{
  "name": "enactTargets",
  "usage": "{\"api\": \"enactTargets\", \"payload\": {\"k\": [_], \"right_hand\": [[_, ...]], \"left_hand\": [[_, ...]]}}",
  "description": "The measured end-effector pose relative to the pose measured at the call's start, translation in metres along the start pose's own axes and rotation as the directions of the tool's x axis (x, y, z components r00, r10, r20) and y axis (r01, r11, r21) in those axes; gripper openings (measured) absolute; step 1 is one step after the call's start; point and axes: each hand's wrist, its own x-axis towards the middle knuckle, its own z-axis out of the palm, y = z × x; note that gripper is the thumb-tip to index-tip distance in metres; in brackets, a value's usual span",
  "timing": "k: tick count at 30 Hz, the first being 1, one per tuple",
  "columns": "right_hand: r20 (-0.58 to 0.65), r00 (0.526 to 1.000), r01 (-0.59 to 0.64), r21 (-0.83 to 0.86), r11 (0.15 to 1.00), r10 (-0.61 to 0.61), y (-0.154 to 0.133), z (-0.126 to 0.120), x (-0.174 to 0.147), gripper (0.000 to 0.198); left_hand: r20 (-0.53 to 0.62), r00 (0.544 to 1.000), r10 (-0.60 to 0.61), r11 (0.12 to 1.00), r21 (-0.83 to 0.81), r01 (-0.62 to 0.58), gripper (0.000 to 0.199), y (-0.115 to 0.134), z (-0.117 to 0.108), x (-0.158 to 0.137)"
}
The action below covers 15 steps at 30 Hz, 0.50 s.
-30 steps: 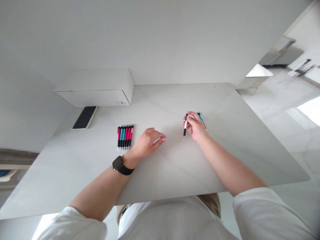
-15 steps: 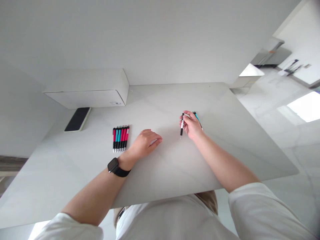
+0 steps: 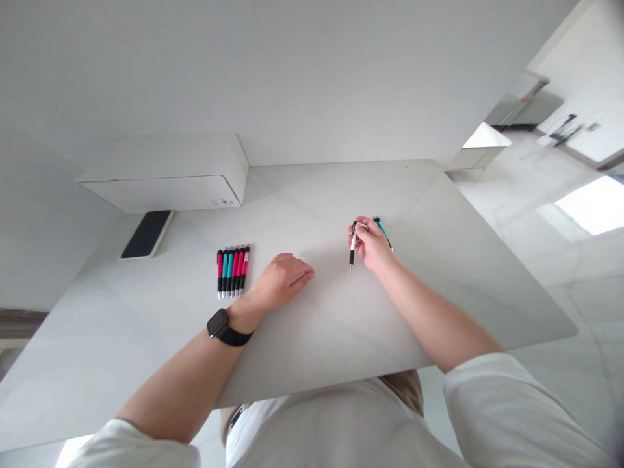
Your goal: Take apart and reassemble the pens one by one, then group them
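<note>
while the person in the white shirt [image 3: 341,429] is up against the near edge of the bench [image 3: 312,344], both forearms reach in over the pale, faintly veined top. tan trousers [image 3: 408,387] show just under that edge.

black watch [image 3: 218,323] on the left wrist, strap dark as well. left hand [image 3: 283,281]: open and relaxed, palm down, fingers together and slightly bent, thumb a bit apart, pointing inward. underside hidden.

just beside it, on the person's left, six pens [image 3: 230,265] lie side by side in a tight row. from left: one red, two teal, three red. black grips, silver tips facing the person; rightmost one has a pale label.

right hand [image 3: 372,248]: gripping the white pen [image 3: 352,242] between thumb and fingers. that pen has a black grip and points tip-down, toward the person; can't tell whether the tip touches the bench. teal pen [image 3: 383,227] lies right behind the hand, partly covered by it.

farther back on the left: dark-screened phone [image 3: 147,234] with a light edge, flat, near the front of a long white box [image 3: 160,192]. box has small print at its lower right corner. behind all that, a plain grey-white wall [image 3: 341,84].
</note>
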Motion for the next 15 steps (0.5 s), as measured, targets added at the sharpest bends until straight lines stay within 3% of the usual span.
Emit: {"api": "enactTargets", "payload": {"k": [15], "right_hand": [[0.007,1.000,0.007,0.008,1.000,-0.007,0.0015,-0.0002,0.0015,0.045]], "left_hand": [[0.003,1.000,0.004,1.000,0.005,-0.004,0.023,0.0010,-0.0009,0.0006]]}}
